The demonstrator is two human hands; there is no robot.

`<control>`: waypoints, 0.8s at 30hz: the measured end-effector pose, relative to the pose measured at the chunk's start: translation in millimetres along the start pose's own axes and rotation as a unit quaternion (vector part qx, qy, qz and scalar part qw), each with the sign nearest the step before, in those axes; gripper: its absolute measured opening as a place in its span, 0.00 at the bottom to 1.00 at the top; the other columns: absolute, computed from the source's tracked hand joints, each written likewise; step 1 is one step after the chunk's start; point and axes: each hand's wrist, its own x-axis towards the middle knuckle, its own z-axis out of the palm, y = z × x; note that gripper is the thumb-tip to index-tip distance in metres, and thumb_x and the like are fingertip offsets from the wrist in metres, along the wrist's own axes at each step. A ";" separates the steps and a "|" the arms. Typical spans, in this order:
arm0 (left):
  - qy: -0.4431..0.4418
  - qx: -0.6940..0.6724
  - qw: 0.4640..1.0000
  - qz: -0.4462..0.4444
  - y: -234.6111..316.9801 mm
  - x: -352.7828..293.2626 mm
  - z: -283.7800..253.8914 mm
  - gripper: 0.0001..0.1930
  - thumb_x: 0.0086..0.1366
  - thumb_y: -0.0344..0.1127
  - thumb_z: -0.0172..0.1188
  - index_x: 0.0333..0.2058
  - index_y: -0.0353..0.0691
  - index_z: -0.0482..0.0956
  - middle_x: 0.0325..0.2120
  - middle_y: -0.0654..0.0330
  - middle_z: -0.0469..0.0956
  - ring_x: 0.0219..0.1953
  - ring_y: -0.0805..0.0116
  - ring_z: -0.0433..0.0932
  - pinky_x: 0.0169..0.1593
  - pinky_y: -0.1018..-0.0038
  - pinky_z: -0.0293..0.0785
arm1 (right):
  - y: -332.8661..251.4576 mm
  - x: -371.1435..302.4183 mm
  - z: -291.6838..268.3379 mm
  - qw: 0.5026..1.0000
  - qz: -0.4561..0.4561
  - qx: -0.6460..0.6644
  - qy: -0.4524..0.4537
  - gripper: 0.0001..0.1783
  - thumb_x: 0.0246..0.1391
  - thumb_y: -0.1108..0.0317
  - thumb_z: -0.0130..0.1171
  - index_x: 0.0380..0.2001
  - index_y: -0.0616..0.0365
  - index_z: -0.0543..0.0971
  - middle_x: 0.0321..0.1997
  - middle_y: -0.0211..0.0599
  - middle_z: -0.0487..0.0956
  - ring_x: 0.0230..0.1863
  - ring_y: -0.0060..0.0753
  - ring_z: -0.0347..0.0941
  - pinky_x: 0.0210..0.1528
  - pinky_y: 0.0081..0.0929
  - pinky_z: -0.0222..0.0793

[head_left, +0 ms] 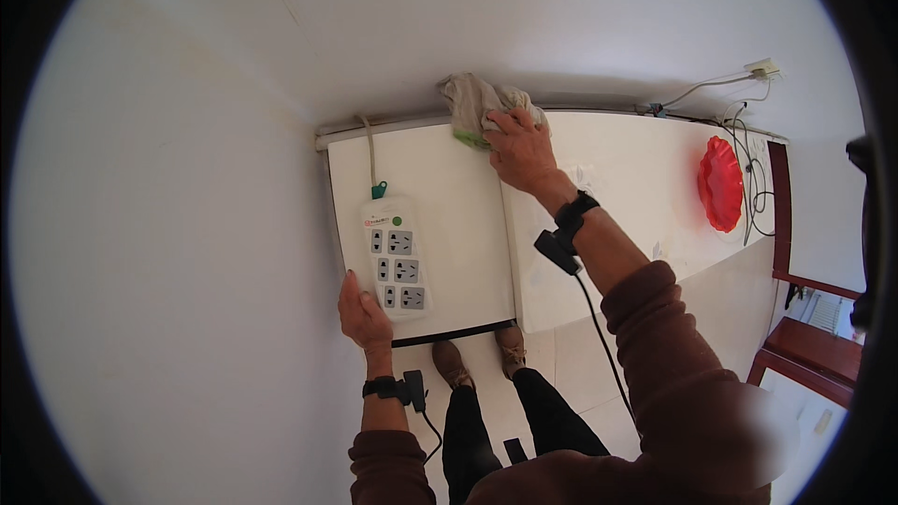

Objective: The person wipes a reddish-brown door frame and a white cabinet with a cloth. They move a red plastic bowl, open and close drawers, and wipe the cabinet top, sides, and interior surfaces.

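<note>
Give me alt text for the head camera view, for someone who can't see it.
Seen from above, a person's right hand presses a crumpled grey cloth against the far edge of a white appliance top. The left hand rests at its near edge, beside a white power strip. A red scalloped plastic dish sits on the adjoining white surface.

I see one label only: a small pale rectangular label (381, 219) with red print at the top end of the white power strip (396, 260) by my left hand (363, 318). No packages, signs or screens.
</note>
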 end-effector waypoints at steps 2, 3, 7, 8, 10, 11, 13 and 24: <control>0.002 -0.002 1.000 0.000 0.3 -0.4 -0.4 0.20 0.63 0.31 0.44 0.53 0.35 0.71 0.51 0.50 0.74 0.51 0.50 0.72 0.55 0.63 0.68 | -8.2 -17.2 -2.9 0.999 0.039 0.012 -0.003 0.16 0.43 0.69 0.58 0.40 0.49 0.78 0.56 0.31 0.68 0.56 0.39 0.61 0.43 0.45 0.63; 0.003 -0.005 1.000 -0.002 0.6 0.0 -0.1 0.21 0.63 0.31 0.44 0.53 0.35 0.71 0.51 0.50 0.74 0.52 0.50 0.72 0.56 0.63 0.68 | -13.4 -30.1 -6.2 0.999 0.044 0.018 0.025 0.18 0.43 0.70 0.58 0.43 0.49 0.77 0.58 0.32 0.68 0.57 0.40 0.61 0.44 0.46 0.63; -0.002 -0.004 1.000 -0.006 1.9 0.6 -0.8 0.20 0.63 0.31 0.44 0.53 0.35 0.71 0.51 0.51 0.73 0.52 0.50 0.72 0.56 0.63 0.68 | -22.9 -111.9 -39.5 0.999 0.040 0.025 -0.006 0.27 0.41 0.70 0.59 0.50 0.50 0.73 0.59 0.35 0.66 0.56 0.42 0.61 0.43 0.42 0.61; 0.001 -0.005 1.000 0.000 2.1 1.0 -1.0 0.20 0.63 0.32 0.44 0.53 0.35 0.71 0.51 0.50 0.73 0.52 0.50 0.72 0.56 0.63 0.68 | -23.9 -136.0 -50.9 0.998 0.042 0.030 -0.025 0.29 0.40 0.70 0.59 0.52 0.50 0.72 0.60 0.36 0.66 0.56 0.43 0.62 0.44 0.42 0.60; 0.002 -0.005 1.000 0.000 2.4 1.0 -1.3 0.20 0.63 0.32 0.44 0.53 0.35 0.71 0.51 0.50 0.73 0.52 0.50 0.72 0.56 0.63 0.67 | -25.8 -184.6 -72.5 0.995 0.058 0.021 -0.078 0.33 0.36 0.70 0.61 0.53 0.50 0.72 0.61 0.37 0.65 0.57 0.44 0.61 0.46 0.42 0.59; 0.000 -0.006 1.000 -0.002 2.5 1.1 -1.4 0.20 0.63 0.32 0.44 0.53 0.35 0.71 0.51 0.50 0.73 0.52 0.50 0.72 0.56 0.63 0.67 | -25.3 -205.4 -80.2 0.994 0.064 0.021 -0.088 0.33 0.35 0.70 0.61 0.53 0.50 0.72 0.62 0.37 0.65 0.57 0.44 0.61 0.46 0.42 0.59; -0.006 -0.004 1.000 -0.006 2.3 1.2 -2.1 0.20 0.64 0.32 0.43 0.54 0.35 0.71 0.52 0.50 0.73 0.52 0.50 0.72 0.57 0.63 0.67 | -17.7 -232.9 -85.6 0.986 0.094 0.019 -0.138 0.32 0.37 0.68 0.62 0.52 0.49 0.72 0.62 0.38 0.64 0.59 0.46 0.58 0.53 0.48 0.54; -0.001 0.007 1.000 -0.017 1.8 0.0 -0.7 0.20 0.63 0.32 0.44 0.52 0.34 0.72 0.50 0.49 0.74 0.51 0.49 0.72 0.55 0.62 0.68 | 81.3 -51.3 11.2 0.954 0.295 -0.006 0.048 0.30 0.47 0.44 0.56 0.48 0.55 0.73 0.64 0.46 0.63 0.63 0.56 0.55 0.56 0.64 0.54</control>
